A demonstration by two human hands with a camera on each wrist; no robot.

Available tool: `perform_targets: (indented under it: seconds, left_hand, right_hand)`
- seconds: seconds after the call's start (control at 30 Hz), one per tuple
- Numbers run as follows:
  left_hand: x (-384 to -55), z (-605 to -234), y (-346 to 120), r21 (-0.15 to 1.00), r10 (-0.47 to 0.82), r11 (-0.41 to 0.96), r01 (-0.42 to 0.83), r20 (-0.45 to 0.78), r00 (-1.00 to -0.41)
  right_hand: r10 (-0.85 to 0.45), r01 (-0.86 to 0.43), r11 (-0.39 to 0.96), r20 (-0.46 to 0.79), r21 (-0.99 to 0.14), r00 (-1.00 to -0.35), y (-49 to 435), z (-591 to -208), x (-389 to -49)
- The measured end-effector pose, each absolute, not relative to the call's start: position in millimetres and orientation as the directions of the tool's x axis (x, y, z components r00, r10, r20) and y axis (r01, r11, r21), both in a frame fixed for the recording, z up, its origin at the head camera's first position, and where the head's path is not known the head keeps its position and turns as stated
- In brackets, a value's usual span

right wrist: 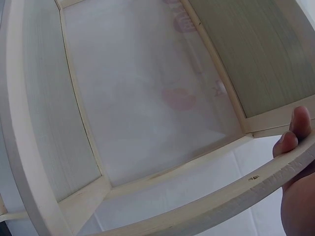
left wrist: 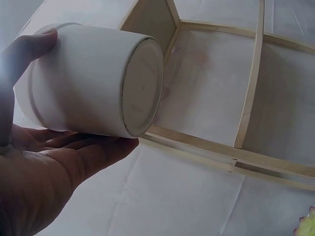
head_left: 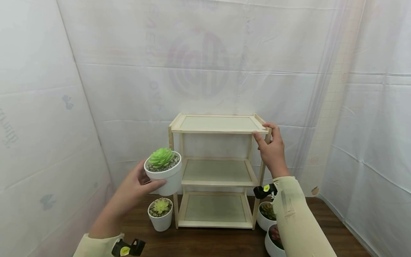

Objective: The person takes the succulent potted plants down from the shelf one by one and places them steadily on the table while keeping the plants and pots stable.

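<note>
My left hand [head_left: 136, 185] holds a white pot [head_left: 170, 180] with a bright green succulent [head_left: 161, 157] set in gravel, raised beside the left front post of a wooden three-tier shelf [head_left: 218, 182]. In the left wrist view the pot [left wrist: 93, 78] lies between thumb and fingers, its flat base facing the shelf. My right hand [head_left: 273, 150] grips the top right front corner of the shelf, thumb at the front edge. In the right wrist view fingertips [right wrist: 300, 123] show behind the corner post [right wrist: 216, 211].
On the dark wooden table [head_left: 205, 244], a smaller white pot [head_left: 161, 221] with a yellow-green succulent stands left of the shelf. Two white bowls, one with a green plant [head_left: 268, 210] and one with a reddish plant [head_left: 275, 235], sit at right, partly behind my sleeve. White sheeting [head_left: 205, 64] surrounds the table.
</note>
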State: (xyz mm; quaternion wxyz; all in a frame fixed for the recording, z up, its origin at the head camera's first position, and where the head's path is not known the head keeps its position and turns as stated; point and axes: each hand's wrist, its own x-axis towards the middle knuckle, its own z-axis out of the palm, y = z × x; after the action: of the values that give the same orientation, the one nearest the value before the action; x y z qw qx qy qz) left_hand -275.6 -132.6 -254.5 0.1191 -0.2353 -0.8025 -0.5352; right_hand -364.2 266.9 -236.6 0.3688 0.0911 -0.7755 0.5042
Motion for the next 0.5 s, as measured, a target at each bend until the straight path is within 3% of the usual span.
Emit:
perform_targets:
  seconds: [0.5]
  left_hand:
    - [-276.5,-267.5,-138.7,0.803,0.252,0.305,0.512,0.451,-0.856]
  right_hand:
    - [0.231,-0.51,0.462,0.654,-0.725,-0.72,266.1,-236.7,-365.5]
